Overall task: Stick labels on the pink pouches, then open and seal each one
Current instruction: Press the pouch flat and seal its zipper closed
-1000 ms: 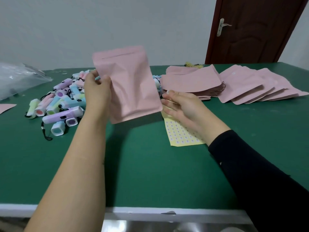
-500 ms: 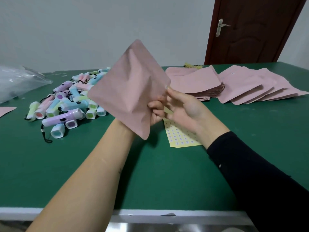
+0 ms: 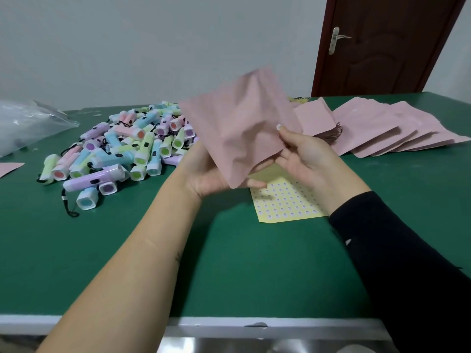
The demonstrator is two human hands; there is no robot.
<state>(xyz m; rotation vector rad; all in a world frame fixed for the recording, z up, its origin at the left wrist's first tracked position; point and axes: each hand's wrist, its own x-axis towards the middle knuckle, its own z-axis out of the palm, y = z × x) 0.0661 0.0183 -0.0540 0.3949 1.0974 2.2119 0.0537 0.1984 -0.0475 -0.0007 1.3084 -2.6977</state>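
Observation:
A pink pouch [image 3: 239, 123] is held tilted in the air above the green table [image 3: 229, 263]. My left hand [image 3: 206, 174] holds it from below, fingers curled under its lower corner. My right hand [image 3: 303, 159] pinches the pouch's right edge, with a small white label on a fingertip [image 3: 279, 127]. A yellow label sheet [image 3: 285, 200] lies flat on the table under both hands. A stack of pink pouches [image 3: 316, 118] and a fanned row of pink pouches [image 3: 397, 128] lie at the back right.
A heap of pastel mini flashlights [image 3: 122, 149] with black cords fills the left middle of the table. A clear plastic bag [image 3: 28, 123] lies at the far left, with a pink pouch corner [image 3: 10, 168] below it. A brown door [image 3: 382, 44] stands behind.
The pouch swung from upright in my left hand to tilted between both hands. My left hand moved right under it, and my right hand rose from the label sheet to its edge.

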